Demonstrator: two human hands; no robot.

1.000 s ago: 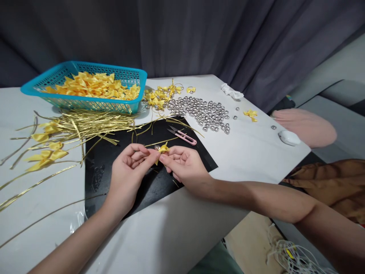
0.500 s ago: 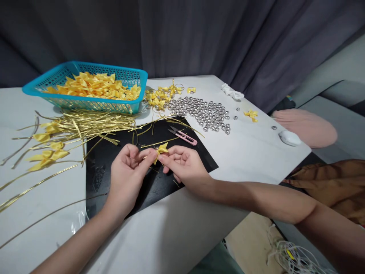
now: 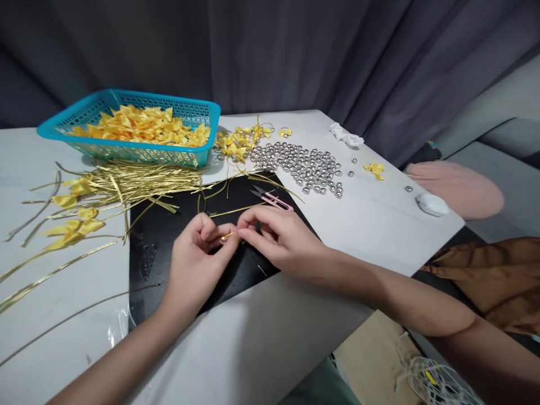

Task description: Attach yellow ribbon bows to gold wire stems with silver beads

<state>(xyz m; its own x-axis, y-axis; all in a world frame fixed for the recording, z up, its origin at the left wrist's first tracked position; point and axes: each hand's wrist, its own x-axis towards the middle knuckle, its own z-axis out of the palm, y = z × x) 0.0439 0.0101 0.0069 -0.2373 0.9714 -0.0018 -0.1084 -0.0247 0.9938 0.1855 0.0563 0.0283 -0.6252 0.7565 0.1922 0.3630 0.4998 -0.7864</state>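
Above a black mat [image 3: 169,253], my left hand [image 3: 202,253] pinches a small yellow ribbon bow [image 3: 226,237], of which only a golden sliver shows between the fingers. My right hand [image 3: 282,236] meets it from the other side, thumb and index fingertip closed at the same spot, so the rest of the bow is hidden. Pink-handled thread snips [image 3: 270,198] lie just beyond my right knuckles, blades pointing left. Gold wire ties [image 3: 147,183] are heaped on the left, partly over the mat.
Behind the ties stands a blue basket [image 3: 202,151] of yellow bows. Finished-looking bows [image 3: 234,145] and silver heart-shaped beads [image 3: 301,163] lie right of it. Loose yellow bows [image 3: 71,232] rest at left. A white mouse [image 3: 432,205] sits near the table's right edge.
Both hands have shifted slightly; the right fingers have turned and closed over the bow, which showed plainly before and is now mostly hidden. The right hand now covers part of the snips.
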